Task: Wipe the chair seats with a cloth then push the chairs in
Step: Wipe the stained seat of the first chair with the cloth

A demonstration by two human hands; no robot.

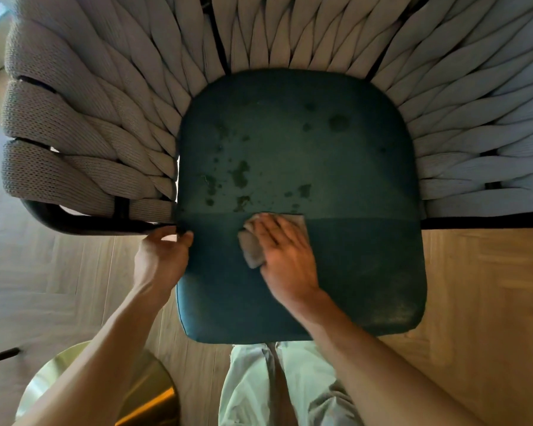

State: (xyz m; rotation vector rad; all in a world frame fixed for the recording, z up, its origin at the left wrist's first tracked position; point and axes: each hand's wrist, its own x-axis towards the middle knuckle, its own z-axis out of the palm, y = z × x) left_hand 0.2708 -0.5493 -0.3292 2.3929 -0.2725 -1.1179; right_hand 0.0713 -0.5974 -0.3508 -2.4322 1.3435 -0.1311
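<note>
Far left: woven rope armrest (83,142) curving round to the backrest, dark metal frame tube (83,221) beneath. Left hand (162,259) at the seat's left edge, thumb and fingers closed on that edge beside the tube end, apparently steadying the chair. Centre: teal seat cushion (299,155), forward band darker and even, probably wiped already; rear half spotted with dark blotches, not yet cleaned. Grey cloth (253,250) flat on the cushion at the boundary, under the right hand (285,256), fingers spread and extended, pressing down, not clenched; cloth showing past the fingertips and thumb side. Judged early: one seat partly wiped, pushing in not begun.
</note>
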